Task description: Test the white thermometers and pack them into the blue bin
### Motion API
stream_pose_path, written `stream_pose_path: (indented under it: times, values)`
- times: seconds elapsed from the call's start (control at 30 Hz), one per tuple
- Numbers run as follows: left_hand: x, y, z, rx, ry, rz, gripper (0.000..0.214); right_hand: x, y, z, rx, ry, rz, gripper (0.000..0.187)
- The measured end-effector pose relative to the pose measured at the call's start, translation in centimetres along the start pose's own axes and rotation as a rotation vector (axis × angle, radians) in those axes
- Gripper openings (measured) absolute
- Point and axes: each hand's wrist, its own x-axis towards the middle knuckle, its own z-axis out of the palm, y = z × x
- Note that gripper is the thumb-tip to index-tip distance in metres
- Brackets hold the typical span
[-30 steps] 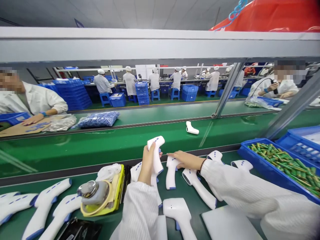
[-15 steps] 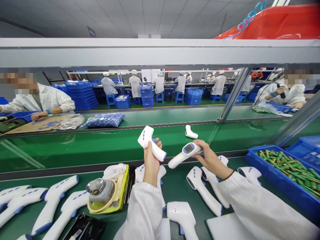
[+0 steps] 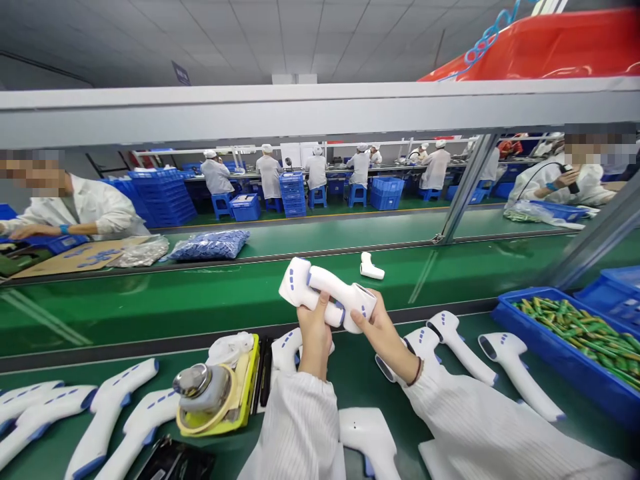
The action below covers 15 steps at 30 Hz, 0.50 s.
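Over the green desk [image 3: 360,380], two white thermometers [image 3: 327,293] sit pressed side by side, head to handle, lifted in both hands. The left hand [image 3: 314,340] and right hand [image 3: 383,337] close their fingers [image 3: 367,327] round opposite ends of the pair from below. More thermometers [image 3: 515,373] lie on the desk, near a blue crate [image 3: 560,363] of green parts [image 3: 570,327].

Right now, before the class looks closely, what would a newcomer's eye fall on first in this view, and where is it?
At the centre, a white forehead thermometer in the left hand is held against a second thermometer in the right hand. To the right, a blue crate holds green-and-gold cylinders. At top right, a red container stands out above the grey shelf.
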Motion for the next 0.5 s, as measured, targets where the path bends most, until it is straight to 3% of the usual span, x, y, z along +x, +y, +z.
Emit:
stream_pose_path:
  times: [0.23,0.33,0.5]
  values:
    - [1.7,1.3,-1.4,0.009,0.154,0.046,0.042,1.7,0.3,1.0,0.022,-0.299,-0.035,0.056]
    - [2.3,1.8,-1.8,-0.020,0.224,0.069,0.039,5.1,1.3,0.1,-0.230,-0.405,-0.055,0.049]
    - [3.1,2.1,-2.0,-0.064,0.286,0.073,0.035,13.2,4.9,-3.7,-0.679,-0.199,0.013,0.033]
